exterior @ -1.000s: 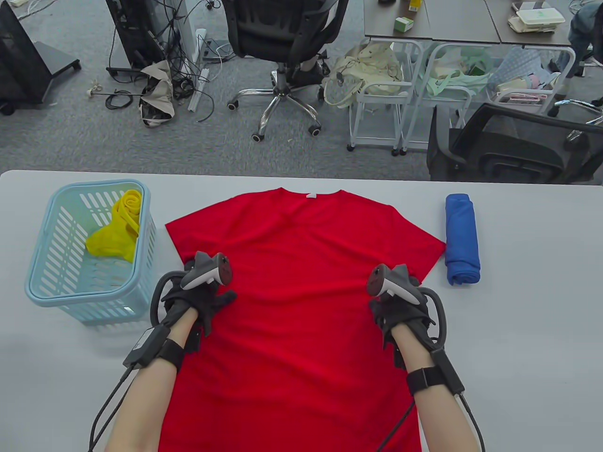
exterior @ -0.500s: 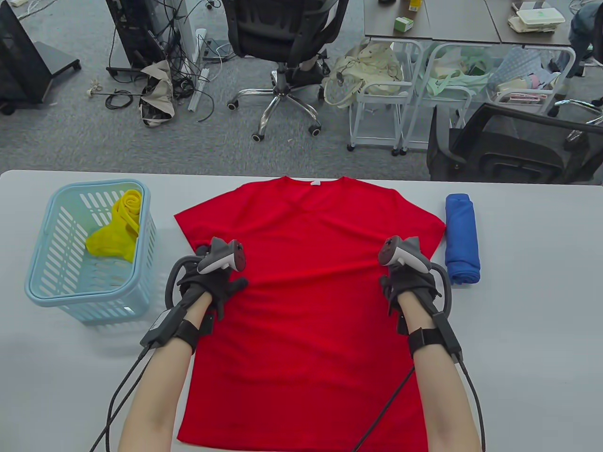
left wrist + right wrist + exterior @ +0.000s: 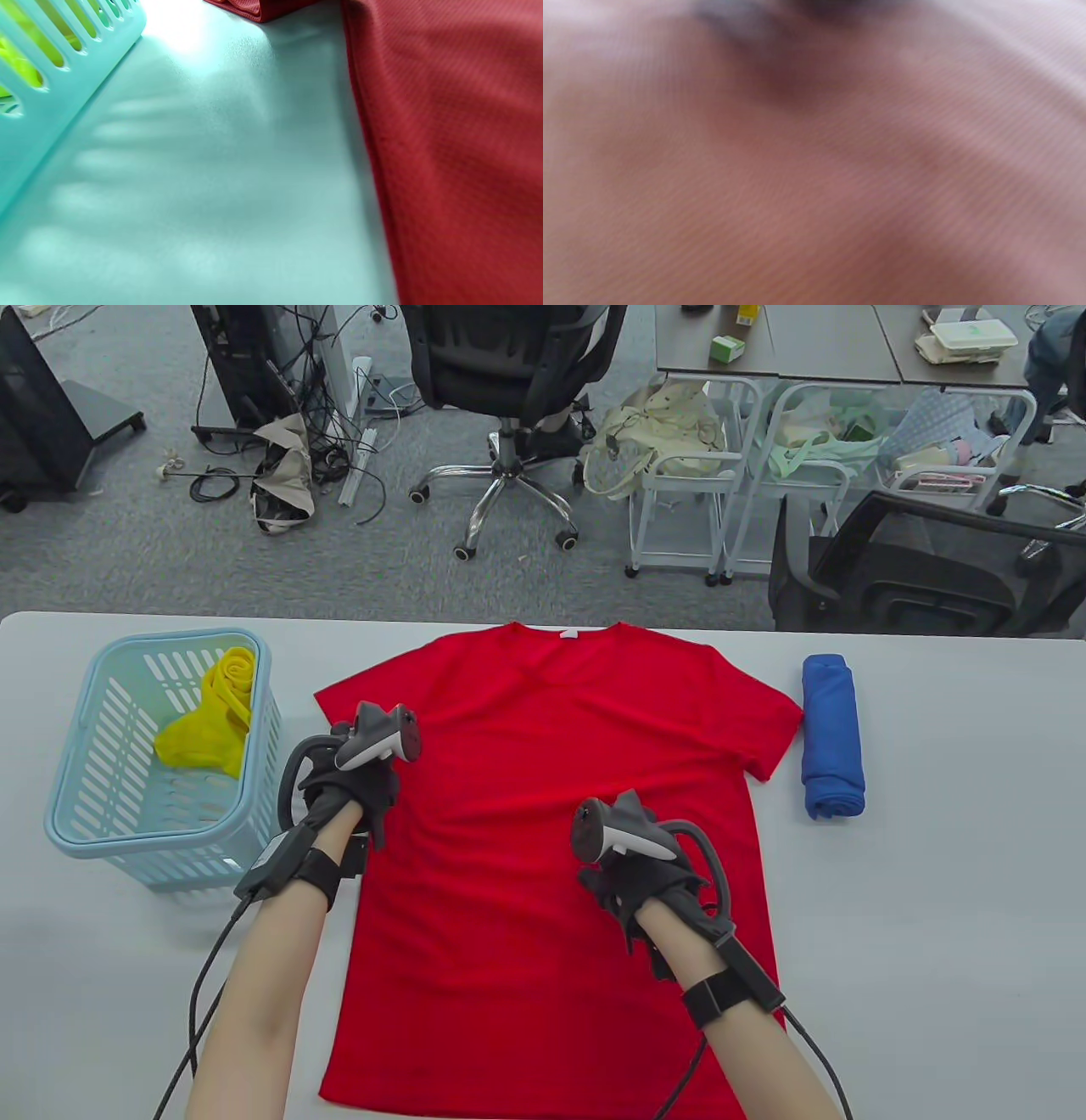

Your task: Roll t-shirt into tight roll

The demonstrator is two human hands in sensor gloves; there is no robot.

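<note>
A red t-shirt (image 3: 543, 814) is seen laid flat on the grey table (image 3: 933, 899), collar toward the far edge, hem toward the near edge, both short sleeves spread out. No part of it is rolled.

The left hand (image 3: 352, 802) is placed at the shirt's left side seam, just below the left sleeve. Its fingers point down at the cloth edge; whether the seam is pinched or only touched cannot be told from the table view, the fingertips being hidden under the tracker. In the left wrist view no fingers are shown, only the shirt's side edge (image 3: 445, 148) lying flat beside bare table (image 3: 212, 190) and the slatted wall of the basket (image 3: 51, 84).

The right hand (image 3: 640, 886) is held over the shirt's body, right of centre, well inside the right side seam. Its fingers are curled downward toward the fabric; a grip cannot be confirmed. The right wrist view is filled with blurred red weave (image 3: 814, 190), close to the lens.

A light blue basket (image 3: 93, 831) is noted left of the shirt, near the left hand, with a yellow cloth (image 3: 208, 712) inside. A rolled blue cloth (image 3: 833, 734) is lying just beside the right sleeve tip, apart from it.
</note>
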